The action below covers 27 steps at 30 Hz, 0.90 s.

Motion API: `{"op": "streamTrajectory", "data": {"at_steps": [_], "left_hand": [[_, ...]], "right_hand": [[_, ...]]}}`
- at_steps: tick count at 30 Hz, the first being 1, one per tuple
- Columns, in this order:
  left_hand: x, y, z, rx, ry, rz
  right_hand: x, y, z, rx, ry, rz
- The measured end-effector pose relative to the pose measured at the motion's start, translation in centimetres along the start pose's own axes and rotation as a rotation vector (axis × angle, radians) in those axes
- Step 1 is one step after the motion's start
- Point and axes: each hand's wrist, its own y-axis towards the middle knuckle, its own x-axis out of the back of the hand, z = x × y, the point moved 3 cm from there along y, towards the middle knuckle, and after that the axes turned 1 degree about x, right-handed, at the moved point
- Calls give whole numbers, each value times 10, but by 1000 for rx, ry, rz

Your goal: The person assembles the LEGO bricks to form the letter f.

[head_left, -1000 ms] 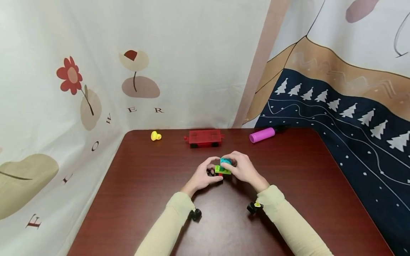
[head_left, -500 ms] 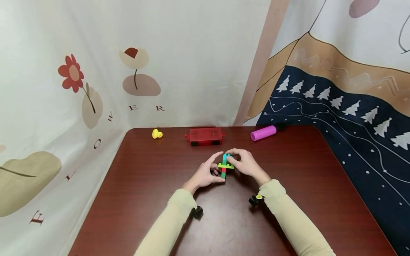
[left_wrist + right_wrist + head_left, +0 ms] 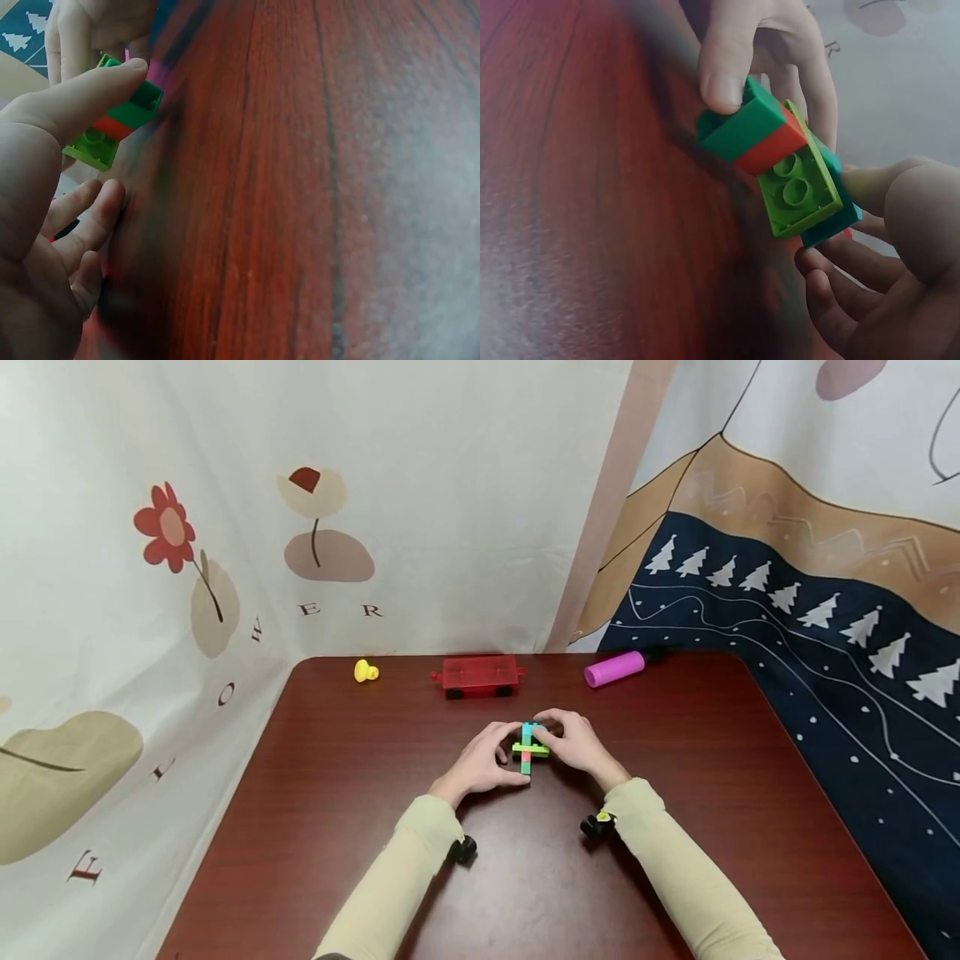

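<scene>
Between the two hands is a small stack of toy building bricks (image 3: 526,750). From the bottom it runs green, red, a wider lime-green plate (image 3: 799,195), then green and blue. My left hand (image 3: 480,764) spans the stack, its thumb on the open underside of the bottom green brick (image 3: 742,131) and fingers reaching to the blue top. My right hand (image 3: 577,743) pinches the blue end between thumb and fingers. In the left wrist view the hollow underside of the bottom brick (image 3: 139,105) shows past the thumb.
Along the table's far edge stand a red wheeled toy wagon base (image 3: 480,675) and a small yellow knob-shaped piece (image 3: 365,671). To their right lies a magenta cylinder (image 3: 615,669) with a dark end. A printed curtain (image 3: 450,527) hangs behind the brown table (image 3: 337,860).
The brick stack has been turned, from its lime plate's studs facing up toward the head camera to standing nearly edge-on. Both hands keep their hold and have shifted little.
</scene>
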Motion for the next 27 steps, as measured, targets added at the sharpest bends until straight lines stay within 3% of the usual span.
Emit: {"op": "streamTrajectory", "data": {"at_steps": [8,19,23,27], "left_hand": [[-3,2,3,65,48,1],[-6,6,5,67,89,2],[-4,6,5,55,66,24],[6,4,7,35,-11,45]], "right_hand": [[-8,-2,-9,-21,8,6],[-7,-3,-18,-36,23,23],[2,-5,-20,-17,46,32],[24,-9,-23,12,-16,-15]]}}
